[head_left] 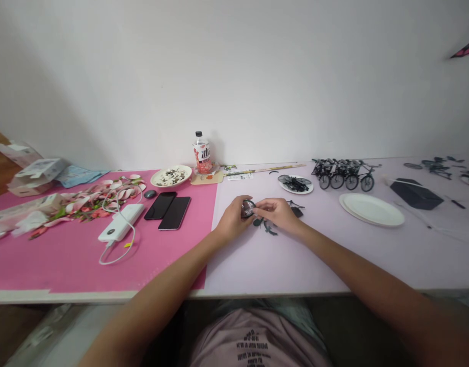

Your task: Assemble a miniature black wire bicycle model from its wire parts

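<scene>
A small spoked toy bicycle wheel [248, 208] is held up just above the table between my two hands. My left hand [232, 218] is closed around the wheel's left side. At its right edge, the fingers of my right hand [277, 212] are pinched together; whether a smaller part is also between them is too small to tell. Loose dark green toy parts [270, 229] lie on the table below my right hand. Behind that hand, a black toy bicycle part [297, 208] is partly hidden.
Assembled toy bicycles [345, 174] stand at the back right, beside a plate of black parts [295, 184]. White plates [371, 210] and a black box [415, 193] are further right. Leftward are phones [174, 213], a power bank [121, 223], a bottle [202, 154] and a dish [171, 176].
</scene>
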Action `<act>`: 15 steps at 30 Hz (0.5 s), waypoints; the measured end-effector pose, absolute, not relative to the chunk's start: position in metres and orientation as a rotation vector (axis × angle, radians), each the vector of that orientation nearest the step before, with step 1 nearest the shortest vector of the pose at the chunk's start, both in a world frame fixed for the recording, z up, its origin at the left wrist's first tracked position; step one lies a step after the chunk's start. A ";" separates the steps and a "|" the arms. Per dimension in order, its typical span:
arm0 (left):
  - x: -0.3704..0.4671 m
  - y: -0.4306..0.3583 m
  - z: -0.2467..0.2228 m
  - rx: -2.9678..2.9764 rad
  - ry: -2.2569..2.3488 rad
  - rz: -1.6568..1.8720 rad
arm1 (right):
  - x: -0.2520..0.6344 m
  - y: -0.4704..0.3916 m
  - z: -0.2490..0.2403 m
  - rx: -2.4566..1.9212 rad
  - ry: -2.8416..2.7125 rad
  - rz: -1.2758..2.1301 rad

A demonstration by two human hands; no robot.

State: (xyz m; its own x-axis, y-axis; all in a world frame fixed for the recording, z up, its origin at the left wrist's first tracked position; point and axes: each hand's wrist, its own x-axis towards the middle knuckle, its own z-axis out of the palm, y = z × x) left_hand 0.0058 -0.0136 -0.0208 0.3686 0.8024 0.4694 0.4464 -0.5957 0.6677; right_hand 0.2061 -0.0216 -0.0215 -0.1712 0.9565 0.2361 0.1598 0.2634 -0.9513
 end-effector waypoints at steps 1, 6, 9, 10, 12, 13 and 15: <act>0.006 -0.014 -0.021 2.205 1.087 1.105 | 0.206 -0.021 -0.022 -1.069 -1.571 1.026; 0.005 -0.014 -0.018 2.225 1.101 1.040 | 0.207 -0.021 -0.024 -1.059 -1.604 0.997; 0.005 -0.014 -0.017 2.233 1.098 1.023 | 0.206 -0.021 -0.025 -1.059 -1.619 0.973; 0.005 -0.014 -0.017 2.234 1.097 1.017 | 0.206 -0.021 -0.025 -1.062 -1.625 0.961; 0.005 -0.014 -0.017 2.236 1.107 1.012 | 0.206 -0.022 -0.025 -1.074 -1.640 0.918; 0.005 -0.013 -0.017 2.235 1.116 1.013 | 0.206 -0.022 -0.025 -1.082 -1.646 0.892; 0.005 -0.013 -0.017 2.232 1.131 1.018 | 0.206 -0.022 -0.025 -1.091 -1.649 0.842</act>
